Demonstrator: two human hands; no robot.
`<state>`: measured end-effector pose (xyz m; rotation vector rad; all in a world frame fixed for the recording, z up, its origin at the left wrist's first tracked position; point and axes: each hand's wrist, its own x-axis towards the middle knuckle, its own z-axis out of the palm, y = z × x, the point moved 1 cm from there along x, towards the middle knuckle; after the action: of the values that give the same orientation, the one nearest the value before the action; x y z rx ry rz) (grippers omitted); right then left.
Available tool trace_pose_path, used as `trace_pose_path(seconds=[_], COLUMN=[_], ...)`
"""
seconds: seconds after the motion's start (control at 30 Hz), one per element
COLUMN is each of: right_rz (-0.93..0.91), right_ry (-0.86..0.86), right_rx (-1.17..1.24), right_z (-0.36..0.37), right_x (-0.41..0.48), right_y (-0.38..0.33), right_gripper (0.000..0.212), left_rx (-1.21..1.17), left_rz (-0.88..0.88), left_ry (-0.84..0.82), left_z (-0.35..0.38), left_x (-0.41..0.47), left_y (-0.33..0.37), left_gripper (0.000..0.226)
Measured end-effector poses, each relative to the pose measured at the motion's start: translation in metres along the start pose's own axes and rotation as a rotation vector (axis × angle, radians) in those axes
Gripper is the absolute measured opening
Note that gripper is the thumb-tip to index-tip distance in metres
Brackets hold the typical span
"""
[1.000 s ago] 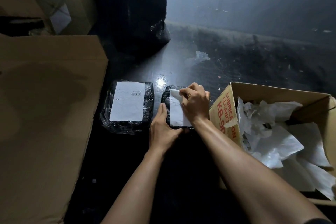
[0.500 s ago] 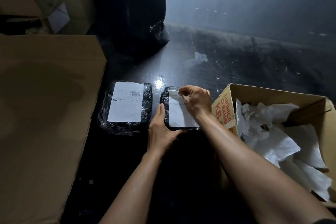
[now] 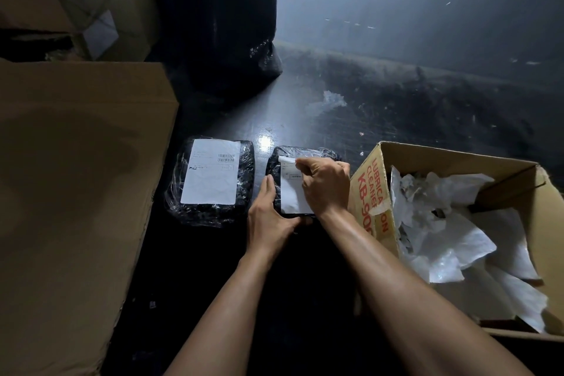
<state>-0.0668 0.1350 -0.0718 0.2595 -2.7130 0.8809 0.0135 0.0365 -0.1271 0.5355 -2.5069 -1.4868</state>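
Parcel (image 3: 316, 152): bracing its near-left corner with left hand (image 3: 268, 220) spread flat. Pinching label (image 3: 291, 194) at its top edge with right hand (image 3: 326, 185).

Two bare forearms show, the left forearm (image 3: 232, 308) at 6 o'clock and the right forearm (image 3: 406, 284) at 5 o'clock, both lean, with a light shine on them. The left grip (image 3: 268, 218) and the right grip (image 3: 325, 185) are bare too.
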Motion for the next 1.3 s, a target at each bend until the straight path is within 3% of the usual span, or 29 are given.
trace_pose_path(seconds=[0.53,0.73,0.9,1.3], right_rz=[0.002,0.131,0.131,0.115], right_ry=[0.062,-0.076,-0.176,-0.136], right_rx=[-0.012,0.175,0.136,0.097], right_z=[-0.009,-0.027,-0.039,-0.038], right_x=[-0.017,-0.004,0.015,0.002], right_y=[-0.008,-0.005,-0.007,-0.021], right_gripper=[0.014,0.01,0.01,0.011], left_rx=[-0.053,-0.058,-0.072,-0.095], left_rz=[-0.037,-0.041,-0.045,-0.055], left_ry=[-0.013,-0.013,-0.04,-0.049], left_z=[-0.001,-0.002,-0.001,0.001], left_x=[-0.001,0.001,0.004,0.005], left_y=[0.001,0.003,0.001,-0.002], left_gripper=[0.116,0.128,0.132,0.133])
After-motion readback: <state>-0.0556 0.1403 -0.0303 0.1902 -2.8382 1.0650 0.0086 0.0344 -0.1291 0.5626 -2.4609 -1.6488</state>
